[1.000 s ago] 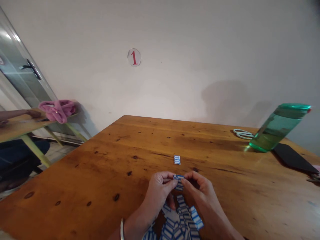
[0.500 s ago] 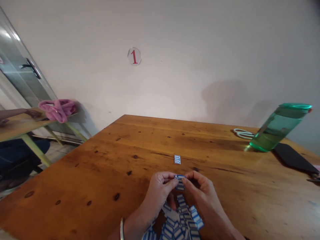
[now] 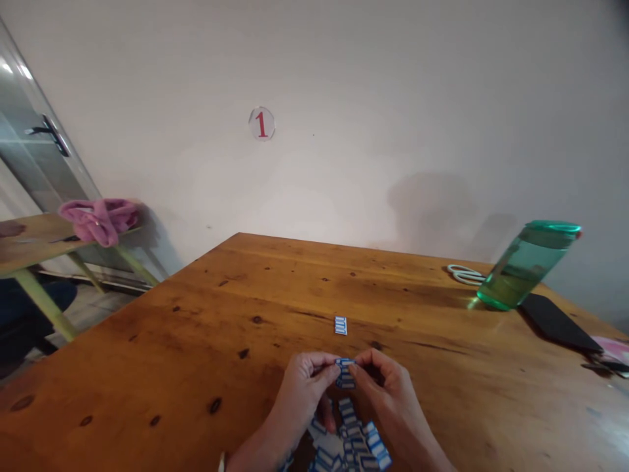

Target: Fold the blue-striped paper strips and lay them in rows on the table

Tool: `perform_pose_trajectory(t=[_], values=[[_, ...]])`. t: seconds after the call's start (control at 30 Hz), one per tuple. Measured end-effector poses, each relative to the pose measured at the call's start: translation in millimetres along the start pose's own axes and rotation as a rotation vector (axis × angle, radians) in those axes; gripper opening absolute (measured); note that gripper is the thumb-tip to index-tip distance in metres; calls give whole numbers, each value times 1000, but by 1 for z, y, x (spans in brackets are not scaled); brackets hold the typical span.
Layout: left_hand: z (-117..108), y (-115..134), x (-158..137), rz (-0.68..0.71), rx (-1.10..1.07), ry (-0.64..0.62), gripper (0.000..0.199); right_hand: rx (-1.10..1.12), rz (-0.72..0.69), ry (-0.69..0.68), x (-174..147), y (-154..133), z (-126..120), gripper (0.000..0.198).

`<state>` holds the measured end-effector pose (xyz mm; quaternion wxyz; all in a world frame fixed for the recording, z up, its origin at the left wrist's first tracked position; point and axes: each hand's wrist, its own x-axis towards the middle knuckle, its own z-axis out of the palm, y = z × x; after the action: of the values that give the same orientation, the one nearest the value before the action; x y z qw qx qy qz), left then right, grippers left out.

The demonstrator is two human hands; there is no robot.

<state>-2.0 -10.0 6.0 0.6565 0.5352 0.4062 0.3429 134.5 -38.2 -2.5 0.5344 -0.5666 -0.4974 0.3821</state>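
Between my fingertips is a small blue-and-white striped card [image 3: 346,375], raised over the wooden table. My left hand [image 3: 307,387] pinches its left edge, and my right hand [image 3: 388,387] pinches the right edge with thumb and finger. Below and partly between my wrists lies a loose pile of similar striped cards [image 3: 351,442], some turned to their plain pale side. My left hand hides part of that pile. One more striped card [image 3: 341,325] lies flat by itself just beyond my hands.
A green water bottle [image 3: 528,265] stands at the right, beside a coiled white cable [image 3: 464,274] and a flat black object [image 3: 560,322]. Left of the wooden table [image 3: 196,328], a second table holds a pink cloth [image 3: 101,219]; another person's hand [image 3: 10,228] rests there.
The view has shifted slightly, so everything sits a little lower and further left. My hands keep the same pinch on the card. The other person's hand has drawn back leftward.
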Motion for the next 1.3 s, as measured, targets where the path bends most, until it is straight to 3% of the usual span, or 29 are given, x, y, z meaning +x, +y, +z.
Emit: perform_pose_trajectory(t=[0.23,0.43,0.63,0.8,1.1,1.3], values=[[1,2,-1,4,16,-11,35,34,0,2,0,3,2,30],[3,1,-2,1,19,8,33,46,80,-35,-2,-2,1,28],[5,-1,-2,2,33,17,36,-3,12,6,-2,-4,0,26],[6,0,-3,36,64,4,35,-3,59,-21,-2,-2,0,28],[7,-3,-6,83,98,-6,30,83,133,-84,-2,6,0,32],[5,-4,-3,96,58,3,28,156,147,-58,-2,6,3,34]])
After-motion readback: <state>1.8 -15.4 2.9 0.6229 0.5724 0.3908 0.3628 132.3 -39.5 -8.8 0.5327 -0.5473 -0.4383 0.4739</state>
